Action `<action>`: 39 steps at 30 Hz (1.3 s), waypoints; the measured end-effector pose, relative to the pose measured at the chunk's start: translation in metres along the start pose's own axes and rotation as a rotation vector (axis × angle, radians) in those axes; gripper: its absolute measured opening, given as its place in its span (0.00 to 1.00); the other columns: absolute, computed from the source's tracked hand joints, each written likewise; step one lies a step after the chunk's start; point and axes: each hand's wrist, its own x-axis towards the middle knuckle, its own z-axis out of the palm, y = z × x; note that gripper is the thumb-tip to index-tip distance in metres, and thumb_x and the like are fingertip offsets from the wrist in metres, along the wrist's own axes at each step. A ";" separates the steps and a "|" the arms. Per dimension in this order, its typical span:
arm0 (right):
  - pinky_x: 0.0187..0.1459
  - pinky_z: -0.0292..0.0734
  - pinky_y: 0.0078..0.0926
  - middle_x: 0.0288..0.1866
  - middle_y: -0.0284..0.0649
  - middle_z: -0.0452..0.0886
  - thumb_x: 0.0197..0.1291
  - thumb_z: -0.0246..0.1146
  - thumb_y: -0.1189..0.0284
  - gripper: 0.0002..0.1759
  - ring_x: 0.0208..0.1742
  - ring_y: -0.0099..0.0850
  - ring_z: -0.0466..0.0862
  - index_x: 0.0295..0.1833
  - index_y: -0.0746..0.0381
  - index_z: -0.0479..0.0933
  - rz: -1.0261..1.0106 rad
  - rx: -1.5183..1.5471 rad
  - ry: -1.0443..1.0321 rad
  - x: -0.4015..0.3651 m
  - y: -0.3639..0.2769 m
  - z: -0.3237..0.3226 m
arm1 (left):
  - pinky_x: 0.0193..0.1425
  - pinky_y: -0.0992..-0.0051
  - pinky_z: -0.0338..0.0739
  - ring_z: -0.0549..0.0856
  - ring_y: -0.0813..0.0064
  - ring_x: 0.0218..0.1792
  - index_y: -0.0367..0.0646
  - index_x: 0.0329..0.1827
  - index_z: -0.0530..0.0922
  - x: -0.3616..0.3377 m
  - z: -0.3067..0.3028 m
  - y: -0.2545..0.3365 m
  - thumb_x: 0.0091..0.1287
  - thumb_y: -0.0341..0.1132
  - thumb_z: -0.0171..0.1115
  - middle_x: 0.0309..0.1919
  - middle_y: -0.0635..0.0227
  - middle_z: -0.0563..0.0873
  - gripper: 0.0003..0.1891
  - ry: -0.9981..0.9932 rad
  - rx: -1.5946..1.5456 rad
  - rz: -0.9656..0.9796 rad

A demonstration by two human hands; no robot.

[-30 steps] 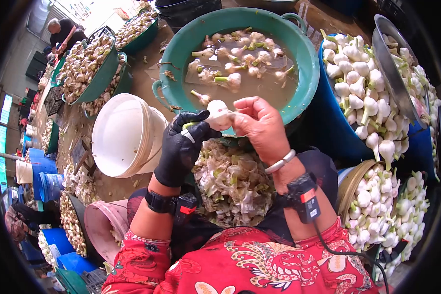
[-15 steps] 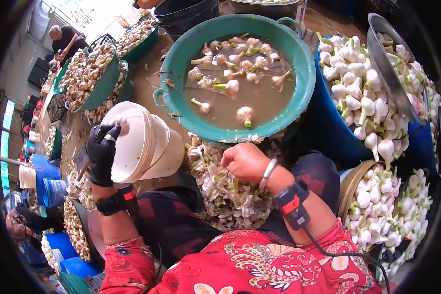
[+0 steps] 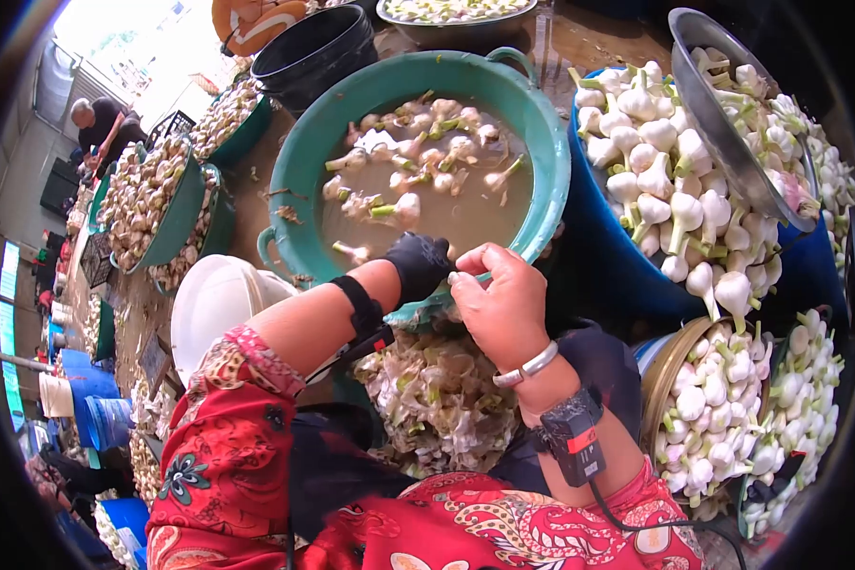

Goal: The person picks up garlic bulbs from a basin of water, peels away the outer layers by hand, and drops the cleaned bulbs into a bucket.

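Observation:
My left hand (image 3: 422,267), in a black glove, is closed at the front rim of a green tub (image 3: 282,171) of murky water. My bare right hand (image 3: 505,302) meets it there, thumb and forefinger curled together. What lies between the fingers is hidden or too small to name. Garlic bulbs (image 3: 446,142) with short green stems float in the tub, and one bulb (image 3: 351,253) lies just beyond my left wrist. Beneath my hands, between my knees, is a heap of garlic skins (image 3: 437,394).
A white bucket (image 3: 217,309) stands left of the tub, partly behind my left arm. At right are a blue tub (image 3: 603,228) of white garlic, a metal basin (image 3: 736,133) and a full bucket (image 3: 660,380). Unpeeled garlic (image 3: 147,195) fills tubs at left, near another person (image 3: 109,128).
My left hand has moved from above the white bucket rightward to the tub's front rim, beside my right hand. The right hand's fingers have shifted toward it. The view has turned slightly.

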 end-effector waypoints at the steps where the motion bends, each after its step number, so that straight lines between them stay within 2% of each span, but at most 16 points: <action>1: 0.34 0.76 0.23 0.31 0.38 0.80 0.49 0.66 0.77 0.07 0.28 0.22 0.78 0.35 0.65 0.79 0.062 0.088 0.025 0.004 -0.003 -0.004 | 0.45 0.57 0.79 0.85 0.53 0.45 0.53 0.47 0.82 0.008 0.007 -0.001 0.59 0.35 0.59 0.43 0.56 0.83 0.13 0.009 -0.027 0.015; 3: 0.35 0.76 0.23 0.31 0.38 0.80 0.49 0.66 0.77 0.07 0.29 0.23 0.78 0.36 0.65 0.79 0.052 0.084 0.041 0.010 0.000 -0.009 | 0.45 0.58 0.79 0.85 0.54 0.44 0.51 0.47 0.82 0.014 0.017 -0.013 0.59 0.36 0.59 0.42 0.56 0.83 0.13 0.012 -0.053 0.034; 6: 0.40 0.77 0.28 0.35 0.42 0.80 0.48 0.67 0.76 0.13 0.35 0.31 0.81 0.41 0.65 0.79 0.037 0.066 -0.028 0.010 0.005 -0.011 | 0.41 0.65 0.78 0.84 0.58 0.33 0.44 0.45 0.83 -0.007 0.033 -0.048 0.57 0.33 0.64 0.36 0.55 0.85 0.12 0.479 -0.464 0.101; 8: 0.44 0.77 0.32 0.40 0.47 0.80 0.47 0.68 0.74 0.18 0.40 0.40 0.83 0.47 0.64 0.78 0.022 0.056 -0.106 0.004 0.007 -0.003 | 0.39 0.78 0.77 0.83 0.77 0.33 0.39 0.51 0.81 -0.054 0.010 -0.044 0.65 0.31 0.61 0.33 0.65 0.86 0.13 0.333 -1.301 -0.166; 10: 0.52 0.76 0.31 0.50 0.48 0.80 0.44 0.71 0.73 0.34 0.48 0.41 0.83 0.61 0.64 0.71 -0.033 0.124 -0.219 -0.003 0.014 0.013 | 0.39 0.78 0.77 0.82 0.76 0.34 0.36 0.51 0.80 -0.105 -0.012 -0.028 0.66 0.27 0.58 0.36 0.67 0.85 0.11 0.373 -1.744 -0.194; 13: 0.53 0.77 0.27 0.54 0.47 0.78 0.40 0.74 0.77 0.43 0.51 0.32 0.81 0.66 0.64 0.66 0.064 0.478 -0.456 -0.013 0.004 0.028 | 0.43 0.75 0.78 0.82 0.72 0.39 0.34 0.50 0.78 -0.152 -0.013 0.010 0.66 0.23 0.55 0.45 0.60 0.82 0.11 0.655 -1.302 0.068; 16: 0.50 0.77 0.23 0.54 0.43 0.78 0.38 0.74 0.82 0.40 0.51 0.25 0.78 0.62 0.63 0.70 0.216 0.696 -0.611 -0.023 -0.002 0.038 | 0.48 0.72 0.77 0.83 0.66 0.44 0.34 0.51 0.76 -0.167 -0.012 0.031 0.62 0.23 0.58 0.46 0.57 0.83 0.13 0.685 -1.416 -0.194; 20: 0.50 0.78 0.25 0.52 0.39 0.79 0.40 0.70 0.83 0.36 0.53 0.26 0.79 0.60 0.61 0.72 -0.275 0.323 -0.304 -0.029 0.003 0.050 | 0.50 0.73 0.79 0.83 0.75 0.45 0.34 0.57 0.75 -0.169 -0.004 0.029 0.71 0.35 0.56 0.46 0.63 0.83 0.17 0.788 -1.463 -0.006; 22: 0.50 0.79 0.25 0.53 0.40 0.78 0.43 0.68 0.84 0.34 0.53 0.26 0.79 0.61 0.63 0.71 -0.287 0.357 -0.306 -0.031 0.005 0.053 | 0.51 0.74 0.77 0.83 0.73 0.44 0.35 0.51 0.76 -0.166 0.003 0.030 0.67 0.29 0.58 0.45 0.64 0.83 0.12 0.680 -2.166 -0.146; 24: 0.50 0.79 0.25 0.53 0.40 0.78 0.44 0.68 0.85 0.34 0.52 0.26 0.80 0.62 0.64 0.69 -0.037 0.598 -0.418 -0.033 0.001 0.051 | 0.50 0.74 0.78 0.83 0.77 0.42 0.36 0.49 0.76 -0.169 0.005 0.030 0.67 0.31 0.59 0.43 0.65 0.83 0.11 0.672 -2.168 -0.174; 27: 0.50 0.80 0.24 0.53 0.41 0.77 0.45 0.68 0.85 0.35 0.50 0.25 0.80 0.63 0.66 0.67 0.210 0.831 -0.534 -0.029 0.000 0.050 | 0.45 0.71 0.79 0.83 0.70 0.39 0.35 0.47 0.76 -0.174 0.007 0.022 0.64 0.29 0.61 0.38 0.63 0.83 0.10 0.693 -1.889 -0.118; 29: 0.51 0.80 0.24 0.53 0.41 0.77 0.46 0.69 0.85 0.36 0.49 0.25 0.80 0.64 0.67 0.66 0.211 0.832 -0.559 -0.030 0.000 0.054 | 0.41 0.67 0.77 0.82 0.60 0.36 0.35 0.44 0.76 -0.176 0.009 0.015 0.60 0.25 0.62 0.35 0.59 0.81 0.10 0.955 -0.736 0.034; 30: 0.51 0.80 0.24 0.53 0.40 0.77 0.45 0.70 0.84 0.37 0.49 0.25 0.80 0.64 0.67 0.66 0.160 0.801 -0.531 -0.032 0.000 0.057 | 0.41 0.67 0.77 0.82 0.60 0.36 0.35 0.44 0.76 -0.176 0.009 0.017 0.60 0.25 0.62 0.35 0.59 0.81 0.10 0.953 -0.739 0.028; 34: 0.50 0.80 0.23 0.52 0.40 0.77 0.45 0.73 0.82 0.38 0.49 0.24 0.80 0.64 0.68 0.65 -0.008 0.660 -0.455 -0.035 0.005 0.064 | 0.44 0.80 0.77 0.83 0.79 0.39 0.37 0.54 0.78 -0.174 0.010 0.021 0.71 0.38 0.55 0.38 0.69 0.84 0.16 0.839 -0.953 -0.148; 36: 0.50 0.80 0.23 0.51 0.40 0.78 0.46 0.72 0.82 0.38 0.48 0.24 0.80 0.64 0.68 0.65 0.118 0.748 -0.492 -0.035 0.002 0.058 | 0.46 0.78 0.78 0.83 0.79 0.40 0.36 0.56 0.77 -0.170 0.007 0.023 0.70 0.37 0.57 0.40 0.67 0.84 0.17 0.653 -1.993 -0.145; 39: 0.49 0.80 0.23 0.50 0.41 0.78 0.47 0.72 0.83 0.36 0.48 0.24 0.81 0.63 0.69 0.65 0.335 0.946 -0.502 -0.030 0.003 0.052 | 0.48 0.76 0.79 0.83 0.77 0.41 0.35 0.58 0.76 -0.171 0.016 0.017 0.69 0.36 0.58 0.43 0.64 0.84 0.18 0.637 -1.907 -0.023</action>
